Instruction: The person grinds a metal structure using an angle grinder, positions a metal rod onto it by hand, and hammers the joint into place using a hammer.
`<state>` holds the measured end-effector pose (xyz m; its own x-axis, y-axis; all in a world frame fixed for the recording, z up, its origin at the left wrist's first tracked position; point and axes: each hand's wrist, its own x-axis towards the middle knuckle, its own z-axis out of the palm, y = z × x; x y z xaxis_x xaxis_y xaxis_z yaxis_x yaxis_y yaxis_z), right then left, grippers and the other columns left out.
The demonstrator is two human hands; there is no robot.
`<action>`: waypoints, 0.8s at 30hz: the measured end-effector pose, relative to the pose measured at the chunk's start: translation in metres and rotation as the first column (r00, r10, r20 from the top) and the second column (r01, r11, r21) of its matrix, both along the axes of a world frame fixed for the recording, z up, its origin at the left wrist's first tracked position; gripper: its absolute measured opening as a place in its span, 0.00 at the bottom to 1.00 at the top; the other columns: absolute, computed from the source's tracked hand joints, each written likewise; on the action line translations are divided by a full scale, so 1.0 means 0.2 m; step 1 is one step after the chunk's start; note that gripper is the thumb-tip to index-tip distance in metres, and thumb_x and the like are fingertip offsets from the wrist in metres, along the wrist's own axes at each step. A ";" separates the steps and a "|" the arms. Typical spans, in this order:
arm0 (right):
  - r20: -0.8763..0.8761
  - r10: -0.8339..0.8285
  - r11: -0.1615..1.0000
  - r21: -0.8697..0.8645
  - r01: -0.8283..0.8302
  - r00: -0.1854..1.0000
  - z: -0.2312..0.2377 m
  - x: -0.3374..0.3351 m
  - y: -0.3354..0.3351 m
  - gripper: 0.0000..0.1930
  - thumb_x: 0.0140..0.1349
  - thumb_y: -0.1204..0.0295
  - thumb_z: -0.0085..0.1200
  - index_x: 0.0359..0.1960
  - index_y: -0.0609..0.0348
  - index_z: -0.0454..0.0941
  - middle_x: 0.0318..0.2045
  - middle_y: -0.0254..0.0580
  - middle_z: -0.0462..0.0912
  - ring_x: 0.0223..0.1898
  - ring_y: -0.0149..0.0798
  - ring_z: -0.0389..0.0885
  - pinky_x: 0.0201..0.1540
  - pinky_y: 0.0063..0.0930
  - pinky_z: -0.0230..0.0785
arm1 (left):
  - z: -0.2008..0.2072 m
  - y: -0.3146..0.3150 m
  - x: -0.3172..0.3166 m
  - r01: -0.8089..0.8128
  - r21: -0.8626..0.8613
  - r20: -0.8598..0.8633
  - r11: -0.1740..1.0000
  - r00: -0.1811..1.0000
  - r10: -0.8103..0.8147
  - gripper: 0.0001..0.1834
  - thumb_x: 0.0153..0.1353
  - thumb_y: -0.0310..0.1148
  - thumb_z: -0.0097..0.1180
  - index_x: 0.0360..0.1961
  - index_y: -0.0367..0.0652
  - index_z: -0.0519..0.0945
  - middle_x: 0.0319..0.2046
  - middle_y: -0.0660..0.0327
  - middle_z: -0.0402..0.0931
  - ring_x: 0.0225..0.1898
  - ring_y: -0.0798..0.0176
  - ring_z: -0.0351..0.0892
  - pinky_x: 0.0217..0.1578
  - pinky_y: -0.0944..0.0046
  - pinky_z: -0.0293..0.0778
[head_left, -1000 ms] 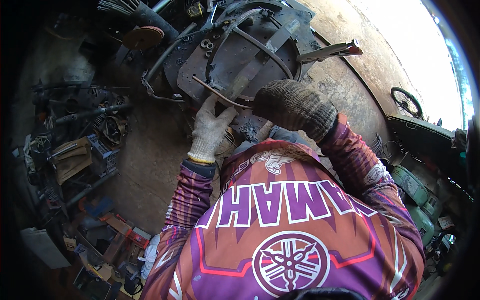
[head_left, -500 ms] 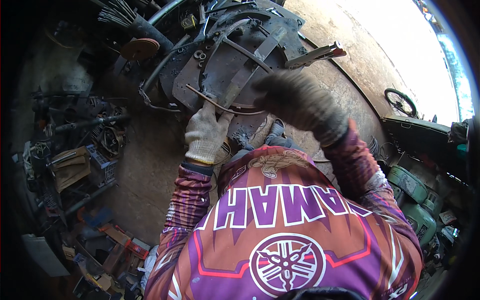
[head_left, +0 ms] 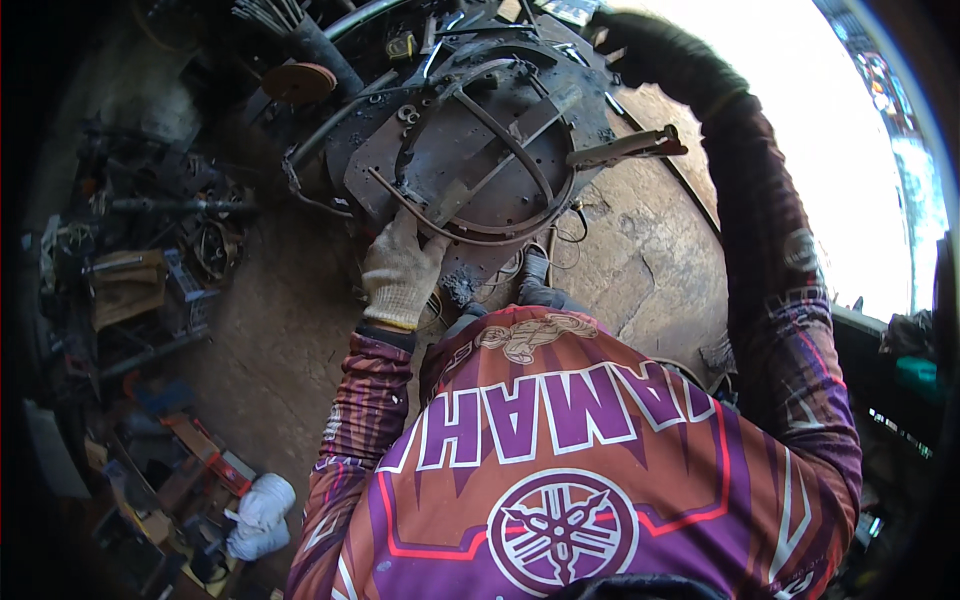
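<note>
My left hand (head_left: 400,268), in a pale knit glove, is closed at the near left edge of the metal worktable (head_left: 370,165). Its fingers are around a thin curved metal rod (head_left: 470,238), close to the lower end of a flat metal bar (head_left: 500,150) that lies diagonally across the plate. A round bent metal frame (head_left: 503,140) rests on the table too. My right hand (head_left: 650,60), in a dark glove, reaches out past the table's far right corner. Its fingers look bent, but what they touch or hold is unclear. Locking pliers (head_left: 625,148) sit at the table's right edge.
A tube of thin rods (head_left: 325,55) and a brown disc (head_left: 298,83) stand at the far left. Several metal rings (head_left: 408,115) and a tape measure (head_left: 402,45) lie on the table. Cluttered shelving (head_left: 130,280) fills the left side; a white cloth bundle (head_left: 262,515) lies lower left.
My right hand has swung from above the near right of the table out to its far right corner. My left hand stays at the rod, which now shows along more of its curve.
</note>
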<state>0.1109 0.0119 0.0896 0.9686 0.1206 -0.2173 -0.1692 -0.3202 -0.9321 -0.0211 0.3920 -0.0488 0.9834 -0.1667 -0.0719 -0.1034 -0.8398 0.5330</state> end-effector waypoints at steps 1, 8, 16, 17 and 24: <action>-0.236 -0.051 0.989 -0.149 0.016 0.970 -0.10 0.02 -0.06 0.22 0.71 0.52 0.57 0.51 0.59 0.81 0.37 0.38 0.83 0.33 0.31 0.81 0.36 0.24 0.76 | 0.00 -0.02 0.00 0.008 -0.026 0.005 1.000 1.000 -0.008 0.29 0.57 0.46 0.70 0.55 0.42 0.78 0.44 0.42 0.83 0.47 0.35 0.82 0.46 0.43 0.79; -0.319 0.195 0.947 -0.184 -0.262 0.928 -0.48 0.12 -0.01 0.20 0.71 0.54 0.58 0.45 0.61 0.80 0.32 0.36 0.81 0.26 0.31 0.80 0.30 0.26 0.77 | -0.05 -0.06 -0.06 -0.087 0.027 0.234 0.996 0.969 0.079 0.23 0.57 0.40 0.69 0.50 0.39 0.79 0.42 0.43 0.83 0.44 0.35 0.83 0.44 0.43 0.80; -0.127 0.183 0.980 0.102 -0.171 0.975 -0.45 0.11 -0.04 0.19 0.72 0.55 0.56 0.47 0.61 0.81 0.36 0.36 0.83 0.34 0.30 0.82 0.40 0.27 0.80 | 0.02 -0.11 -0.07 -0.222 -0.227 0.019 0.948 0.972 0.233 0.19 0.59 0.31 0.69 0.50 0.36 0.82 0.42 0.52 0.87 0.45 0.53 0.87 0.49 0.57 0.80; -0.108 0.211 0.976 0.083 -0.203 0.971 -0.43 0.12 -0.04 0.20 0.72 0.54 0.57 0.49 0.61 0.81 0.37 0.36 0.83 0.35 0.31 0.82 0.42 0.28 0.80 | 0.02 -0.11 -0.07 -0.225 -0.226 0.021 0.948 0.972 0.236 0.19 0.59 0.31 0.69 0.50 0.36 0.82 0.42 0.52 0.87 0.45 0.53 0.87 0.49 0.57 0.80; 0.302 0.309 0.944 0.016 -0.329 0.902 -0.55 0.12 -0.10 0.19 0.73 0.58 0.55 0.54 0.61 0.80 0.44 0.44 0.85 0.46 0.37 0.86 0.54 0.33 0.79 | -0.01 -0.06 -0.08 -0.319 -0.483 -0.175 0.816 0.948 0.267 0.24 0.58 0.31 0.69 0.54 0.35 0.79 0.47 0.48 0.84 0.49 0.53 0.84 0.51 0.56 0.76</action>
